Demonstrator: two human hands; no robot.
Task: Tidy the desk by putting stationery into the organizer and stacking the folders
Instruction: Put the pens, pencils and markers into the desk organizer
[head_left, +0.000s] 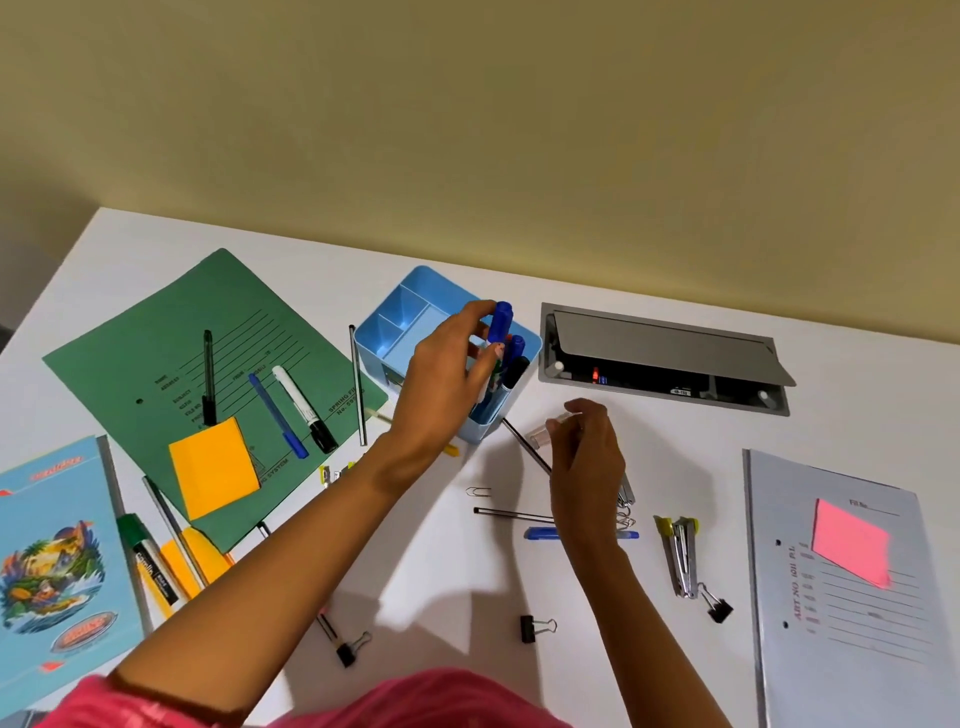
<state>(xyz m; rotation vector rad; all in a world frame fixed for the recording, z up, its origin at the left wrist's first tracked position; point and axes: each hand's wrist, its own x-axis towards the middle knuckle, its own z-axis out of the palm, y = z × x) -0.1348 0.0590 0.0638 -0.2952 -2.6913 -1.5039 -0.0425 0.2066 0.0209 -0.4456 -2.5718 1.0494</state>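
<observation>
Left hand (441, 384) grip is closed, fingertips pinching the cap end of a blue marker (502, 317) that stands upright among other markers in the near-side compartment of the light-blue plastic organizer (395, 322). Organizer sits mid-way along the white bench (441, 571). Right hand (587, 457) is just right of it, grip pinching a small clear plastic cap (540, 435) – a thin black pen (524, 447) runs under that hand, can't tell if held. Green paper folder (156, 343) lies flat at left, carrying a black capped pen (208, 374), white marker (301, 405) and orange sticky pad (213, 467). Grey folder (831, 649) lies at the right edge with a pink sticky note (852, 543) on it – well apart from the green one. Black binder clip (529, 629) lies loose near the front.
</observation>
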